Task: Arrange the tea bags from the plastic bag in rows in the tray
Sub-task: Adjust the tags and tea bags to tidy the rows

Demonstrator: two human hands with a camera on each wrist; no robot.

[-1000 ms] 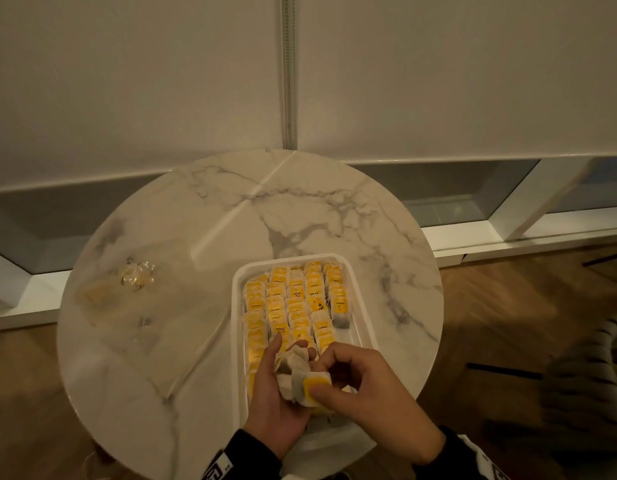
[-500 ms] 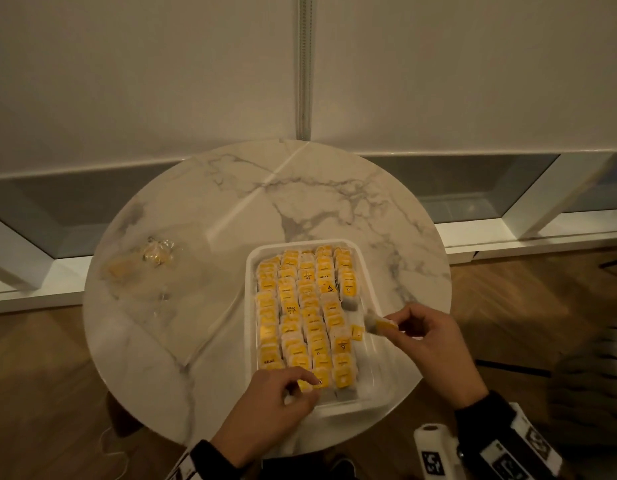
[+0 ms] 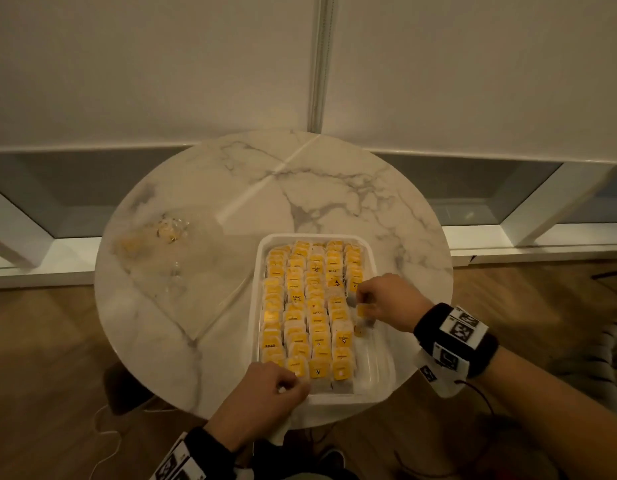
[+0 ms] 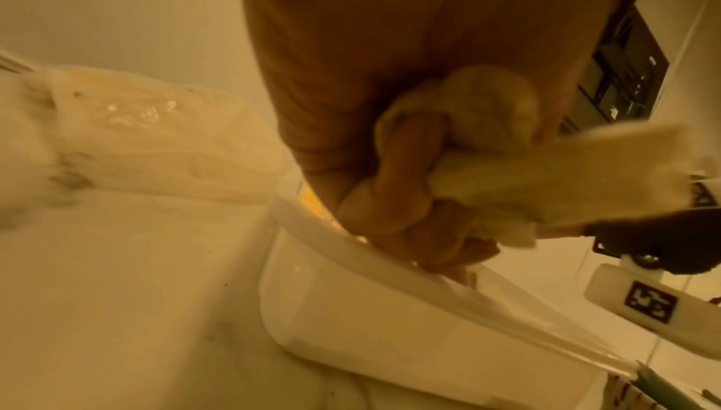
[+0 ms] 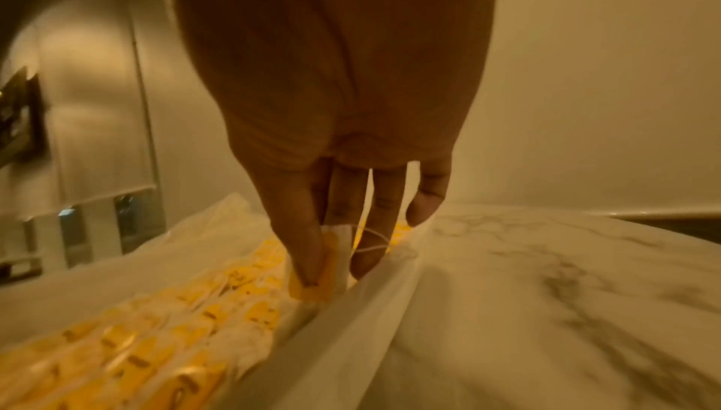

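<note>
Centrally on the round marble tabletop (image 3: pixel 230 188): a white tray (image 3: pixel 379 386), filled with rows of tea bags (image 3: pixel 300 306), yellow tags facing up. Four columns run almost the full length; the rightmost column stops partway, leaving bare tray floor toward the near right corner.

Over that right column, the right hand (image 3: pixel 386 301), thumb and forefinger pinched together on one tea bag (image 5: pixel 327 265). Held upright by its yellow tag, paper pouch behind, white string looping beside the middle finger, lower edge right at the inside of the tray's right wall, just beside the last bags of the row. Remaining fingers (image 5: pixel 374 231) straight, slightly spread, pointing down. Black wristband with printed markers around that wrist.

At the tray's near left corner, the left hand (image 3: pixel 265 393), knuckles over the rim, fingers (image 4: pixel 394 201) curled tight around a small bunch of pale tea bags (image 4: pixel 546 176) sticking out sideways from the fist. How many in the bunch, impossible to tell.

Left of the tray, well apart from it, a clear plastic bag (image 3: pixel 182 271) lying flat and crumpled on the tabletop, something yellowish visible through it near the far end. Behind, white roller blinds above a low window ledge; wooden floor below.
</note>
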